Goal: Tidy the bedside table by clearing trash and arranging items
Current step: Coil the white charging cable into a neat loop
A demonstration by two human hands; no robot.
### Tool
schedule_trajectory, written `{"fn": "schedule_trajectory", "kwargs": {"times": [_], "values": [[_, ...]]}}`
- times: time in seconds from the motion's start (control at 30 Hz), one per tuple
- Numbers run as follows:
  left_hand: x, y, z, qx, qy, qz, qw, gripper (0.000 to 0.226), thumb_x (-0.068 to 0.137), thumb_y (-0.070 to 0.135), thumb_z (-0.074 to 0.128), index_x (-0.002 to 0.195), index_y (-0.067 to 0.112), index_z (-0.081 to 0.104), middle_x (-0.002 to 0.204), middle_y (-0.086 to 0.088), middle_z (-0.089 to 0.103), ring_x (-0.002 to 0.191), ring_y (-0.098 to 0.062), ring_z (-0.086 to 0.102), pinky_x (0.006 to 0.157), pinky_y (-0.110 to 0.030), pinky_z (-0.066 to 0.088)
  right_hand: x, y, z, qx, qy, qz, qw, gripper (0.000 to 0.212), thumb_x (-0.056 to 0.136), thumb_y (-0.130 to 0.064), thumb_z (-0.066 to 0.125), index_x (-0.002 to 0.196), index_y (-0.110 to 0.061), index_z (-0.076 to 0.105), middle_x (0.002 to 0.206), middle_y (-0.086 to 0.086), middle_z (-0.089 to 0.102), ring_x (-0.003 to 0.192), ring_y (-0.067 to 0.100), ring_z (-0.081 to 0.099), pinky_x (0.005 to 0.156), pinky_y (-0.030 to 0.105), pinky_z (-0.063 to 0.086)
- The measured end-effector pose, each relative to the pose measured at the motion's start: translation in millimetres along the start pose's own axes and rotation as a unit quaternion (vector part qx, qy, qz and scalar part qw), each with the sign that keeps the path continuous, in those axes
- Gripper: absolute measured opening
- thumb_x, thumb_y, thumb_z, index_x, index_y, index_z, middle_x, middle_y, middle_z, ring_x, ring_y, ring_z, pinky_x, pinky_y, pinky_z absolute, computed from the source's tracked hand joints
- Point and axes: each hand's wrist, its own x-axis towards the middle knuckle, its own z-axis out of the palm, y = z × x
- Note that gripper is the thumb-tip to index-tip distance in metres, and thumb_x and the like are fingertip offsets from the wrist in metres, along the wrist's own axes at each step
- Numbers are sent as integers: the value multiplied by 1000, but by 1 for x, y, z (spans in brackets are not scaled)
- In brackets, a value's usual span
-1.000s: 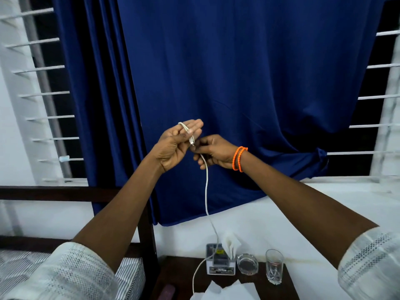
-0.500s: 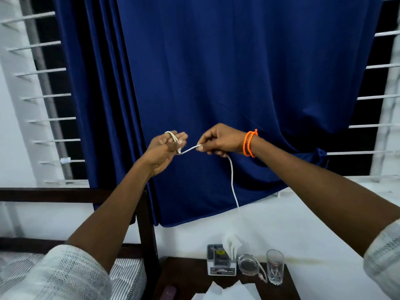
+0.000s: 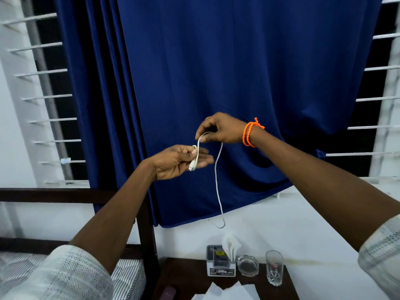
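Observation:
A white charging cable (image 3: 217, 176) is held in the air in front of the blue curtain. My left hand (image 3: 177, 161) grips a small loop of it with the plug end at its fingers. My right hand (image 3: 220, 129), with orange bands at the wrist, pinches the cable just above and bends it over in an arc. The rest of the cable hangs free, its tail curling above the dark wooden bedside table (image 3: 186, 276). White paper (image 3: 225, 292) lies at the table's front.
On the table stand a white tissue box (image 3: 219, 264), a glass ashtray (image 3: 247, 266) and a drinking glass (image 3: 274, 267). A small dark object (image 3: 170, 292) lies near the table's left front. The bed with its dark headboard (image 3: 65, 192) is at the left.
My left hand turned palm up and dropped lower. My right hand swung the cable over it, adding to the loop. The hanging tail has risen clear of the table.

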Motion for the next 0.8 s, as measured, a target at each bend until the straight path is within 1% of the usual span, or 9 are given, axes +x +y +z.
{"fn": "schedule_trajectory", "kwargs": {"times": [0.07,0.1,0.2,0.27,0.33,0.47,0.57,0.7,0.8], "values": [[-2,-1,2,-28,-25,-6,999,41,106,7,44,142,-13,43,144,-33,53,137,-42,53,106,-34,53,0,-1,-1,13,-2,-7,1000,16,91,-16,73,106,-10,76,100,3,74,83,1,66,76,14,54],[-3,-1,3,-41,-40,-4,998,42,106,8,44,142,-14,42,145,-35,50,137,-45,51,107,-35,52,1,-1,-1,22,-5,-6,1000,16,92,-16,73,107,-10,76,99,11,74,80,11,66,73,22,56],[-5,2,5,-76,-86,6,993,46,106,13,49,141,-17,45,147,-40,44,139,-51,46,106,-35,53,4,1,4,68,-7,11,998,16,94,-16,70,108,-8,75,102,25,72,78,25,62,77,42,59],[-5,5,7,-84,-108,16,990,47,106,17,52,140,-17,48,148,-40,43,140,-51,45,105,-33,54,5,4,11,116,-1,13,993,17,96,-13,67,110,-4,73,103,24,72,82,22,64,77,38,58],[-5,9,8,-88,-123,27,988,48,108,19,49,141,-16,47,148,-39,44,140,-49,45,106,-30,53,3,9,20,159,12,8,987,18,98,-10,64,111,-2,73,102,12,76,89,12,70,77,24,57],[-8,13,7,-86,-148,38,984,47,111,17,42,144,-16,42,148,-38,44,141,-48,45,108,-28,51,1,19,44,257,51,32,964,20,99,-8,62,113,0,72,111,13,75,106,22,72,94,34,58],[-10,15,6,-57,-144,40,987,45,110,10,42,147,-15,38,147,-37,46,139,-47,47,107,-27,51,-2,25,58,324,63,60,942,18,99,-10,61,108,0,73,103,12,75,95,20,72,87,38,60],[-13,19,5,-67,-123,20,990,45,111,7,39,147,-19,34,149,-42,39,140,-49,45,113,-31,48,-8,31,70,388,41,109,914,19,99,-9,60,109,2,71,93,16,72,73,20,68,57,32,58],[-14,19,7,-97,-126,6,987,45,110,5,36,145,-23,31,149,-45,36,141,-53,42,115,-35,46,-7,34,73,390,62,103,913,20,99,-12,61,108,4,71,95,20,71,75,23,68,61,36,59]]}}
